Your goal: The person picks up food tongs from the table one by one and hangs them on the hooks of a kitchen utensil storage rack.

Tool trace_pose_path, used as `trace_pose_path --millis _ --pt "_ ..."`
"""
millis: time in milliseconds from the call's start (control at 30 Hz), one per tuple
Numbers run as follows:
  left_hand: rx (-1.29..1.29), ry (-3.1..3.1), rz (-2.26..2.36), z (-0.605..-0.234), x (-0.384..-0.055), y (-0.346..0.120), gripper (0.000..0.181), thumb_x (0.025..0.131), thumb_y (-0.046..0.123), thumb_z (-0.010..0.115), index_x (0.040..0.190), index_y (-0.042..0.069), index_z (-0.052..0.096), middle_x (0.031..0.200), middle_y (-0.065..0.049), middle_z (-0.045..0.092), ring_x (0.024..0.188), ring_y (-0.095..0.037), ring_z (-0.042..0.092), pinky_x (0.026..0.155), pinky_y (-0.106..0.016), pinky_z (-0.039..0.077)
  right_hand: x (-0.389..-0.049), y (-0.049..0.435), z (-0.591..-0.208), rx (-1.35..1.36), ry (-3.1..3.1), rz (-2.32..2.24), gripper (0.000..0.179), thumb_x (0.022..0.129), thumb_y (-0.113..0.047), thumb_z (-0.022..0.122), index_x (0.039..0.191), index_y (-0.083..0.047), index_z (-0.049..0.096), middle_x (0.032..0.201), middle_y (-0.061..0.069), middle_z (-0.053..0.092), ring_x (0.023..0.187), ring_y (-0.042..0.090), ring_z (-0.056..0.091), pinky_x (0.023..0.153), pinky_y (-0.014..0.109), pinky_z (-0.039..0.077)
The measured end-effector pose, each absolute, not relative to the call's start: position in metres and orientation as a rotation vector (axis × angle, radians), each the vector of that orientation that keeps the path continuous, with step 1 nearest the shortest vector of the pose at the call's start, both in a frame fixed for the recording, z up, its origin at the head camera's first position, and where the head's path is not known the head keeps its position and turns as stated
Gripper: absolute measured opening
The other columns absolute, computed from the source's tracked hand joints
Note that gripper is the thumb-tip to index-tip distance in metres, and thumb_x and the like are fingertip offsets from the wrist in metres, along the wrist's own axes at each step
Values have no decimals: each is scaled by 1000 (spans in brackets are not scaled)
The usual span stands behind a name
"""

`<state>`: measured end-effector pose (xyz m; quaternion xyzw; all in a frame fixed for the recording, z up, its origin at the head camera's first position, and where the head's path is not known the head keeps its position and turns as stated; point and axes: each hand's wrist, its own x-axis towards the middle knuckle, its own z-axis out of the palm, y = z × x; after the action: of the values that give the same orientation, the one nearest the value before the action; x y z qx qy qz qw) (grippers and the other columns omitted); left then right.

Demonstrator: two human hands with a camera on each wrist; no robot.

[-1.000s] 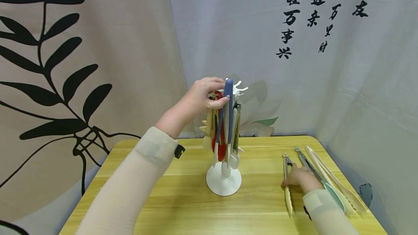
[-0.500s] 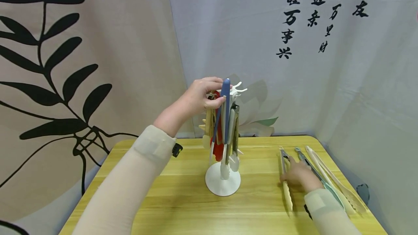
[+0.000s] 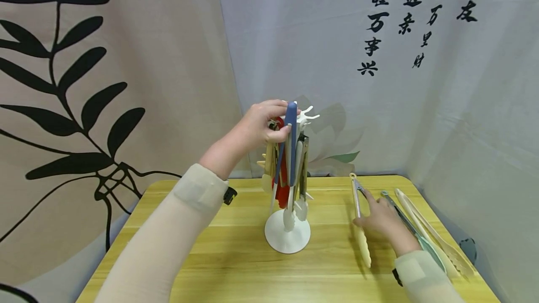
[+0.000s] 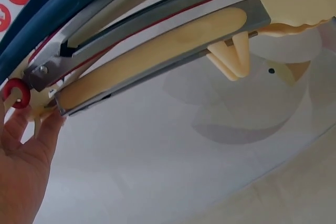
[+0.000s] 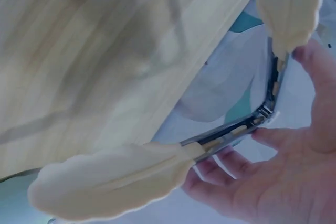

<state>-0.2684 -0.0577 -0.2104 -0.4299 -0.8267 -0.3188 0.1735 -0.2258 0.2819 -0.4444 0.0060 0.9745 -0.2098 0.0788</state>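
Note:
Near the middle of the table stands a white rack [image 3: 287, 235] with a round base and hooks on top. Several tongs hang around it, among them blue tongs [image 3: 291, 130], red tongs [image 3: 282, 197] and, in the left wrist view, cream-handled metal tongs [image 4: 152, 61]. My left hand [image 3: 263, 120] grips the rack's top, thumb in front beside the blue tongs; its other fingertips are partly hidden. To the right, my right hand [image 3: 381, 219] holds metal tongs with cream scalloped tips [image 5: 113, 177], thumb on one arm and fingers on the other. Their arms spread apart in the right wrist view.
Further right on the wooden table [image 3: 236, 265] lie tongs with mint-green tips [image 3: 431, 251] and long cream tongs [image 3: 442, 242]. A curtain [image 3: 311, 36] with printed leaves and writing hangs behind the table's back edge.
My right hand has moved the cream-tipped tongs away from me and to the left, apart from the others. The hanging tongs have shifted slightly left under my left hand.

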Motion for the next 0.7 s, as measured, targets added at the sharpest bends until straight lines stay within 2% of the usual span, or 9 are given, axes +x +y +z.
trace_pose_path --millis 133,333,500,700 --pt "-1193 -2342 -885 -212 -266 -56 33 82 5 59 114 6 68 118 -10 63 85 -17 60 73 -25 53 -227 273 -443 -32 2975 -693 112 74 -55 72 152 -8 9 131 39 29 117 63 31 87 71 35" --pt "-1195 -2342 -890 -213 -264 -55 34 83 5 59 117 8 67 123 -10 61 98 -19 58 77 -24 53 -227 260 -436 -96 3049 -779 109 75 -52 73 153 -14 8 133 37 30 119 58 33 86 67 38" --pt "-1212 -2336 -938 -212 -265 -56 33 84 5 59 116 6 67 120 -10 62 96 -19 58 78 -26 53 -225 251 -428 -142 3093 -818 107 76 -50 74 154 -17 9 132 32 33 116 50 39 83 61 42" --pt "-1224 -2352 -992 -211 -267 -59 34 83 5 60 117 8 67 117 -7 63 99 -19 55 76 -29 50 -224 241 -421 -209 3153 -897 104 77 -44 75 154 -17 10 130 30 36 113 47 42 81 58 43"
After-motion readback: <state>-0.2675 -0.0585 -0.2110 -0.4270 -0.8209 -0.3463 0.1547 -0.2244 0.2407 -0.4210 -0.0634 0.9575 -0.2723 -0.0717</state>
